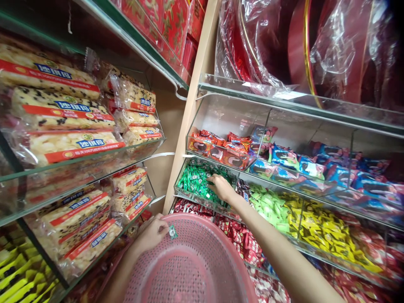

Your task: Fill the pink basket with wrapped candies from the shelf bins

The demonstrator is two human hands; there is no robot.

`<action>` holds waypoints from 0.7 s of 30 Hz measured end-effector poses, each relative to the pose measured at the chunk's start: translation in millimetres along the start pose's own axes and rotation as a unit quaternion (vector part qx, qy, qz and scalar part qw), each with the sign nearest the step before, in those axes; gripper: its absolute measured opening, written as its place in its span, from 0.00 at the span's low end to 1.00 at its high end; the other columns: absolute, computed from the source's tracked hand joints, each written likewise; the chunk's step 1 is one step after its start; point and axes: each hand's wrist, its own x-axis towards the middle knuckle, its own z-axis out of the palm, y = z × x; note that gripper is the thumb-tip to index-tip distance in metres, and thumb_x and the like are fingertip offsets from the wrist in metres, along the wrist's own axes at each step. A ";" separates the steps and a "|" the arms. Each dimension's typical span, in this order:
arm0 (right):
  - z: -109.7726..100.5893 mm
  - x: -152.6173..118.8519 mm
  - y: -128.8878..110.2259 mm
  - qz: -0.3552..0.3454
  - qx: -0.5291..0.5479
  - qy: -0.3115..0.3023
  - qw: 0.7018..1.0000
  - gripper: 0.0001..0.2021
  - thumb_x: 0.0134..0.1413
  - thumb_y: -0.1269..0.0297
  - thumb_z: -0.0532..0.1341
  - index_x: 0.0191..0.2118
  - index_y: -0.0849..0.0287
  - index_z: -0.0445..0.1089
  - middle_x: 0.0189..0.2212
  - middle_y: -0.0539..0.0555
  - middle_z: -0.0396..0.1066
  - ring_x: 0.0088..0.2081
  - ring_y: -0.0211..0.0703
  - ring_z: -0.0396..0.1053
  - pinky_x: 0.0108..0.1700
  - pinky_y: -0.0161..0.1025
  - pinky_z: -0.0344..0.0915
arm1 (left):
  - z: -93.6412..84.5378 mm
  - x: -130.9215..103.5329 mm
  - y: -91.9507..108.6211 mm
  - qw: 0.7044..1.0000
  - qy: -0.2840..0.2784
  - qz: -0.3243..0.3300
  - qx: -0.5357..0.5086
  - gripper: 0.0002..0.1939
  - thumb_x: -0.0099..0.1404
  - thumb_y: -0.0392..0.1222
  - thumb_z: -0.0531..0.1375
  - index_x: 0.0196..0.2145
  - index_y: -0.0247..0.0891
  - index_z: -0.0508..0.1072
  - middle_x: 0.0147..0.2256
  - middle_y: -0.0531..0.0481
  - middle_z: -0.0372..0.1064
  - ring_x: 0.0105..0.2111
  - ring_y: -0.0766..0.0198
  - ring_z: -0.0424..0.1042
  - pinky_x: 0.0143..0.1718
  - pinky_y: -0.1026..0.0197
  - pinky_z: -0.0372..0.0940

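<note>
My left hand (154, 231) is at the left rim of a pink perforated plastic basket (233, 244), its fingers closed. A small green-wrapped candy (172, 232) shows at its fingertips, over the basket's inner wall. My right hand (221, 187) reaches into a clear shelf bin heaped with green-wrapped candies (194, 179). Its fingers are bent together in a pinch over the heap; what lies between them is too small to make out. Inside the basket, the perforated bottom is visible.
Left shelves hold packaged sesame pastry bars (75, 145). Beside the green candies are light green packets (268, 204) and yellow packets (328, 227). Above sit blue packets (284, 158) behind a glass front. Red packets (240, 235) lie below. A wooden post (186, 113) divides the shelves.
</note>
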 end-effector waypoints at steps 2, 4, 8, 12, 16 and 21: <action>1.4 -0.4 0.4 -0.002 -0.003 0.004 1.000 0.14 0.58 0.68 0.54 0.48 0.59 0.68 0.42 0.59 0.69 0.46 0.45 0.66 0.45 0.35 0.59 | -0.1 0.1 0.1 1.000 0.000 0.003 0.001 0.14 0.61 0.47 0.54 0.25 0.40 0.74 0.37 0.52 0.67 0.34 0.67 0.66 0.32 0.67 0.55; 0.9 -0.8 1.3 -0.002 -0.004 0.019 1.000 0.13 0.58 0.68 0.54 0.48 0.60 0.68 0.41 0.59 0.69 0.45 0.45 0.67 0.45 0.35 0.60 | -0.7 0.3 0.8 1.000 -0.002 0.004 0.006 0.14 0.61 0.46 0.54 0.24 0.40 0.74 0.37 0.52 0.67 0.34 0.67 0.67 0.32 0.67 0.55; -10.5 -4.9 1.3 -0.004 0.031 0.082 0.996 0.13 0.57 0.69 0.54 0.47 0.62 0.68 0.42 0.59 0.69 0.45 0.45 0.66 0.46 0.38 0.60 | -2.1 0.4 2.4 1.000 -0.004 0.005 0.011 0.14 0.61 0.45 0.53 0.24 0.39 0.73 0.37 0.52 0.67 0.33 0.67 0.67 0.31 0.67 0.55; -32.2 -25.7 -15.8 -0.039 0.137 0.156 0.977 0.12 0.57 0.66 0.55 0.46 0.60 0.68 0.40 0.58 0.70 0.43 0.44 0.66 0.46 0.40 0.61 | -2.0 0.3 2.2 1.000 -0.006 -0.001 0.009 0.14 0.62 0.45 0.52 0.25 0.39 0.74 0.37 0.51 0.67 0.34 0.67 0.66 0.33 0.67 0.56; -27.8 -68.3 -55.0 -0.099 0.294 0.102 0.945 0.10 0.58 0.63 0.55 0.43 0.57 0.69 0.37 0.54 0.71 0.39 0.41 0.67 0.43 0.38 0.62 | -1.3 0.3 1.3 1.000 -0.003 -0.005 0.002 0.14 0.62 0.46 0.53 0.26 0.39 0.74 0.38 0.51 0.67 0.36 0.66 0.67 0.36 0.66 0.57; 57.4 -125.0 -110.4 -0.066 0.411 -0.128 0.900 0.09 0.49 0.69 0.61 0.38 0.55 0.72 0.35 0.50 0.72 0.36 0.41 0.68 0.37 0.35 0.63 | -1.2 0.0 1.2 1.000 0.000 -0.002 0.008 0.13 0.61 0.46 0.53 0.26 0.39 0.74 0.37 0.51 0.67 0.35 0.66 0.67 0.34 0.67 0.56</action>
